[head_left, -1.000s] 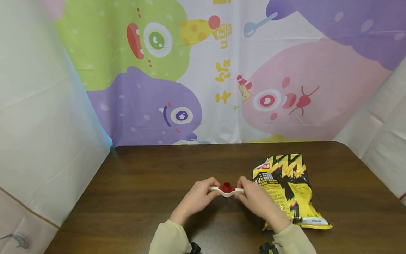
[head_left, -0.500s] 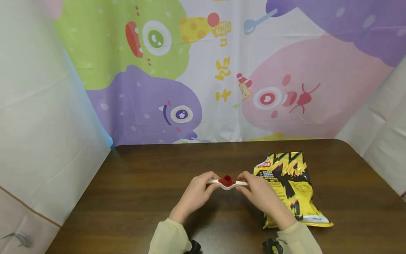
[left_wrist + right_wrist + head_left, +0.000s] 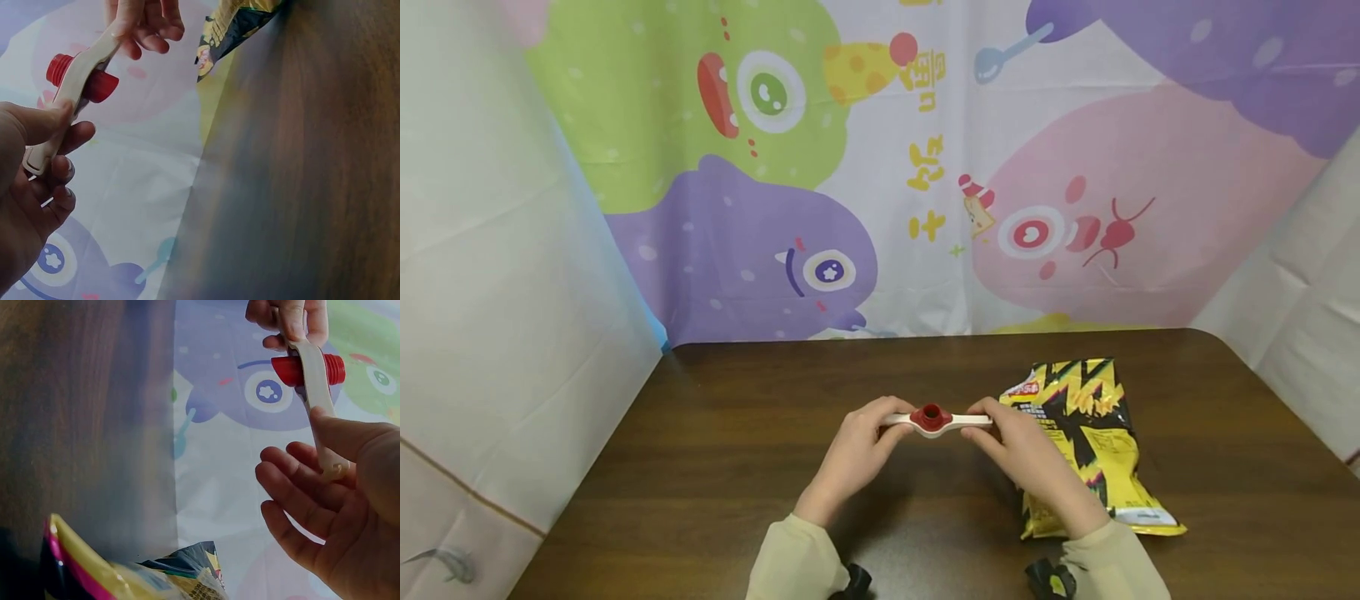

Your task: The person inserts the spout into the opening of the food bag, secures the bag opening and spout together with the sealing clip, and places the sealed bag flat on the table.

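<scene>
Both hands hold up a white bag clip (image 3: 957, 422) with a red pour spout (image 3: 931, 415) through its middle. The left hand (image 3: 852, 450) pinches one end between thumb and fingers. At the other end the right hand (image 3: 1033, 458) grips with its thumb on top, its other fingers spread loosely beneath in the right wrist view. One side of the spout is a threaded neck (image 3: 57, 69); a plain, slanted red tube (image 3: 102, 85) comes out of the other, toward the table. The round opening of the spout faces up in the head view.
A yellow and black snack bag (image 3: 1086, 417) lies on the brown wooden table (image 3: 737, 433), partly under the right forearm. A cartoon-printed cloth (image 3: 917, 275) hangs behind the table, with white cloth (image 3: 512, 250) at the sides.
Both hands have raised the clip and moved it slightly away from the body. The right hand has slid outward along the bar, so more of its white end shows.
</scene>
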`<state>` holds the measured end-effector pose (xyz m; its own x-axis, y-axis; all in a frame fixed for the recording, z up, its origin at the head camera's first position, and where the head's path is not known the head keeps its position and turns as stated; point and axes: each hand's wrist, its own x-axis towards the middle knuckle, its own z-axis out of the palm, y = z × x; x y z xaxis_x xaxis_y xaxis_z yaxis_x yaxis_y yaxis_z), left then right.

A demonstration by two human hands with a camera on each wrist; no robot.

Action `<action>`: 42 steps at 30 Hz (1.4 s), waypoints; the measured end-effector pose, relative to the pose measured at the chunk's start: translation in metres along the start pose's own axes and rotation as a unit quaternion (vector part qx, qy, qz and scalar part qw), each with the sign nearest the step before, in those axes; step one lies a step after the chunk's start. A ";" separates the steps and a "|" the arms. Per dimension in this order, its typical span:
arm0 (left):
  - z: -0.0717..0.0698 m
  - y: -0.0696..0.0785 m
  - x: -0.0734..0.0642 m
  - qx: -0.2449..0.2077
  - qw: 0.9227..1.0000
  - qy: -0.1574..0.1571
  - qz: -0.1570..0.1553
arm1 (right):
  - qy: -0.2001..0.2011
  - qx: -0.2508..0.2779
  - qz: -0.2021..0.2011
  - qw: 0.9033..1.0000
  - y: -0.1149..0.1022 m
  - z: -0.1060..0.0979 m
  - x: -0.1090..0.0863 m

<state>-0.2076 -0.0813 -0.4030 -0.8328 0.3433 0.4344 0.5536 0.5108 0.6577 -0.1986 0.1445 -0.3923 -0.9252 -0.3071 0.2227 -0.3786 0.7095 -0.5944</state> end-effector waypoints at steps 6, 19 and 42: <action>-0.001 0.001 0.001 0.005 1.000 0.004 -0.015 | 0.010 -0.008 -0.010 1.000 0.000 -0.003 0.000; -0.002 0.000 -0.003 0.108 0.994 -0.024 0.005 | 0.033 -0.111 -0.037 0.993 -0.004 -0.001 -0.001; 0.000 -0.002 -0.003 0.108 0.994 0.004 0.026 | 0.071 -0.127 -0.055 0.988 -0.003 0.005 0.000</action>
<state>-0.2061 -0.0833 -0.4054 -0.8023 0.3685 0.4695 0.5835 0.6496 0.4873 -0.1973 0.1391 -0.3939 -0.8656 -0.3113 0.3922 -0.4537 0.8189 -0.3515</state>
